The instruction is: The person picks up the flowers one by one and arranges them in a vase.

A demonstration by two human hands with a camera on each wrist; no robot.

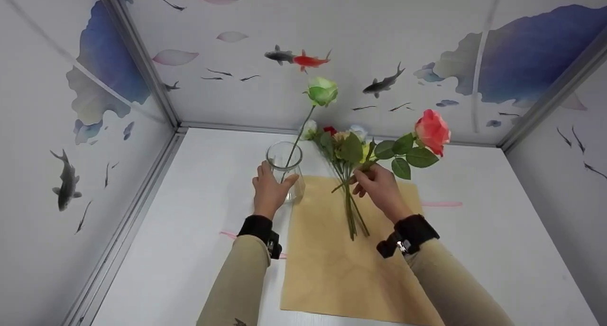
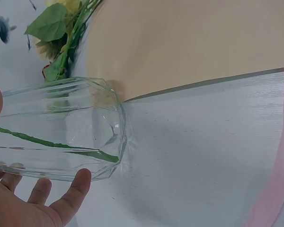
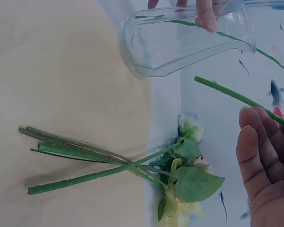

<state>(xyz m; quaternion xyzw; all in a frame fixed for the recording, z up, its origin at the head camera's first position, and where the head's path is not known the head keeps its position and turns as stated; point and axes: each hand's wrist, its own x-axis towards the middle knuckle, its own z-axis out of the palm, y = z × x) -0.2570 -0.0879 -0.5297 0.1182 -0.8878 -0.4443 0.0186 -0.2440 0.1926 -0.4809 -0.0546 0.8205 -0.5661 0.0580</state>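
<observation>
My left hand (image 1: 270,188) grips a clear glass vase (image 1: 297,189) round its side, the thumb nearest the paper. A single green rose (image 1: 322,91) leans in the vase, its stem (image 2: 42,141) reaching the bottom. Between thumb and fingers, my right hand (image 1: 381,189) holds the stem of a coral-pink rose (image 1: 432,132). The bloom points to the far right, while the stem's cut end (image 3: 201,81) points at the vase from a short distance. Beneath that hand lies a bunch of flowers (image 1: 352,148), stems crossed over brown paper (image 1: 322,264).
White tabletop (image 1: 189,212) surrounds the paper. Printed wall panels (image 1: 227,88) enclose the back and both sides. Pink tape strips (image 1: 443,204) mark the table on either side of the paper. The bunch's blooms, white, red and yellow, lie near the back wall.
</observation>
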